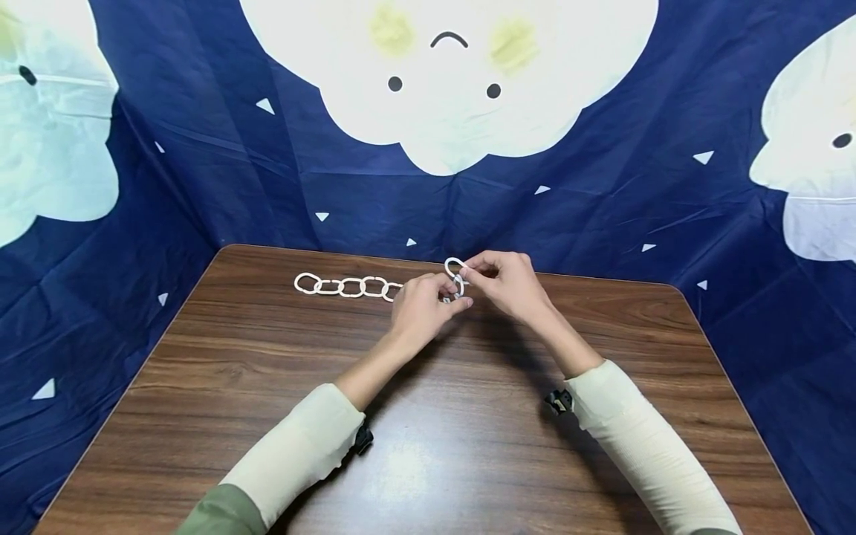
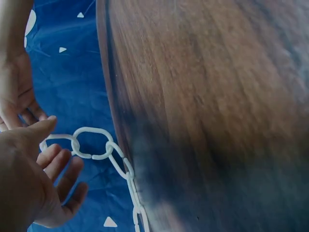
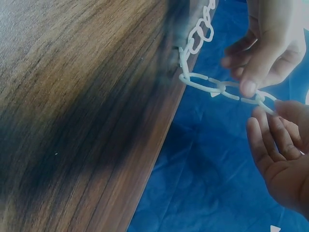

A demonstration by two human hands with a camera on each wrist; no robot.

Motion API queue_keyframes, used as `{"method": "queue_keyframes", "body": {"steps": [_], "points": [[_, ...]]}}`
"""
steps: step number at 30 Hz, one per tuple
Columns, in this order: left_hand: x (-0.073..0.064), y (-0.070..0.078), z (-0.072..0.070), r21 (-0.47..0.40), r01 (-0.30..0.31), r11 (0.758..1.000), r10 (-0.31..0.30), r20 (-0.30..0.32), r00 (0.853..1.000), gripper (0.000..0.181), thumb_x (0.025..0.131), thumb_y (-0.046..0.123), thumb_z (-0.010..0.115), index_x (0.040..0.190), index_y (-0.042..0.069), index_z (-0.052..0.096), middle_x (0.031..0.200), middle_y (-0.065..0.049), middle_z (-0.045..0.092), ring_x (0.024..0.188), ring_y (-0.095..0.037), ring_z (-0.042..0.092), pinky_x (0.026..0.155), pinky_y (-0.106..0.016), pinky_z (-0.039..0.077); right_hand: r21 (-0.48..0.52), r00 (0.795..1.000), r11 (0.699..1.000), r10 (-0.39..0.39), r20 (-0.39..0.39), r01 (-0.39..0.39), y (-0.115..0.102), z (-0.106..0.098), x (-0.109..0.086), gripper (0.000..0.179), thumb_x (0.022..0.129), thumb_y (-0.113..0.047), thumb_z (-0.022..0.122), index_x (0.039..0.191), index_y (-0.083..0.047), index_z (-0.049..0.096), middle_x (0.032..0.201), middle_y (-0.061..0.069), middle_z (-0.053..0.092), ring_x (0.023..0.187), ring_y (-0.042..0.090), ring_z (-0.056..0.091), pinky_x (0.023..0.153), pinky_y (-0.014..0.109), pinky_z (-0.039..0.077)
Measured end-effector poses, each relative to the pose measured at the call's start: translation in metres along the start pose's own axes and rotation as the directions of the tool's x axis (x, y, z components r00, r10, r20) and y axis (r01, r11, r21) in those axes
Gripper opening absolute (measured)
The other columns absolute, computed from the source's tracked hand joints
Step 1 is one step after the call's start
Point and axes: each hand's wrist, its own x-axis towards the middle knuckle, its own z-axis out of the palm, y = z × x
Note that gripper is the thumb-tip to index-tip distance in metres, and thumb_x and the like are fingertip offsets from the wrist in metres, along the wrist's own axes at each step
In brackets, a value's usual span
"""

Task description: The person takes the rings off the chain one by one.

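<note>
A chain of white oval links (image 1: 351, 296) runs left to right near the far edge of the table. Toward its right end, my left hand (image 1: 421, 305) pinches a link between thumb and fingers. Just beyond it, my right hand (image 1: 511, 286) pinches the end link (image 1: 455, 259), which is raised above the table. In the right wrist view, my left thumb and index finger meet on the chain beside the right hand (image 3: 285, 145). The stretch by the hands hangs lifted, while the left part lies on the tabletop. Some links have small gaps in their sides (image 2: 91, 129).
The brown wood-grain table (image 1: 267, 357) has rounded far corners. Behind it and at both sides hangs a dark blue cloth (image 1: 221, 148) with white clouds and small triangles. Small black devices (image 1: 559, 402) sit at the sleeve cuffs.
</note>
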Motion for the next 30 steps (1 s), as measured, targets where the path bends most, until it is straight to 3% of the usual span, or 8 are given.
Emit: {"method": "queue_keyframes", "body": {"steps": [6,17,25,30], "points": [[0.0,0.001,0.003,0.023,0.02,1.0,-0.019,-0.011,1.0,0.024,0.097,0.04,0.09,0.105,0.018,0.085,0.104,-0.002,0.084,0.098,-0.028,0.082,0.084,-0.05,0.061,-0.005,1.0,1.0,0.008,0.003,-0.008,-0.001,0.001,0.0,0.013,0.104,-0.023,0.084,0.11,-0.013,0.089,0.099,0.003,0.089,0.086,0.016,0.08,0.075,0.026,0.058],[-0.001,-0.003,-0.003,-0.043,0.005,0.999,-0.005,-0.002,1.0,0.015,0.103,0.032,0.084,0.109,0.018,0.086,0.102,0.002,0.088,0.09,-0.025,0.079,0.08,-0.05,0.059,-0.022,1.0,0.999,0.029,0.004,-0.028,0.001,0.001,0.0,0.017,0.106,-0.026,0.081,0.111,-0.011,0.088,0.097,0.004,0.088,0.085,0.016,0.081,0.074,0.027,0.058],[-0.001,-0.008,-0.007,-0.079,0.0,0.997,-0.001,-0.015,1.0,0.014,0.102,0.028,0.085,0.109,0.015,0.086,0.101,0.0,0.088,0.088,-0.025,0.078,0.08,-0.049,0.058,0.023,0.996,0.996,0.087,0.01,-0.088,0.007,0.001,-0.004,0.018,0.106,-0.023,0.08,0.108,-0.006,0.086,0.087,0.014,0.086,0.077,0.024,0.083,0.062,0.019,0.054],[0.0,-0.01,-0.009,-0.096,0.012,0.995,-0.014,-0.022,1.0,0.015,0.102,0.026,0.085,0.109,0.013,0.086,0.103,-0.001,0.088,0.091,-0.026,0.079,0.084,-0.049,0.06,0.063,0.993,0.991,0.117,0.013,-0.118,0.012,0.001,-0.007,0.017,0.106,-0.02,0.079,0.107,-0.005,0.086,0.082,0.012,0.084,0.071,0.019,0.081,0.06,0.02,0.058]]}}
